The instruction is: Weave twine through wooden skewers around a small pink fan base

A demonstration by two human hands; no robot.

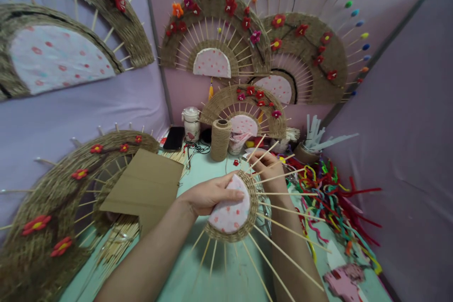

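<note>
My left hand grips a half-round fan, its thumb lying across the pale fabric centre with red spots. A band of woven twine edges the fabric, and several thin wooden sticks fan out from it, mostly to the right and down. Beyond the upper sticks, my right hand has its fingers bent and closed near the end of the woven band. Sticks partly cover those fingers, and what they pinch cannot be made out. A spool of twine stands upright behind the fan, with a thin strand hanging near its base.
Colourful pipe cleaners heap at the right, beside a pink glue gun. Brown cardboard and bundled sticks lie left. A lidded jar and phone sit at the back. Flowered woven fans line the walls.
</note>
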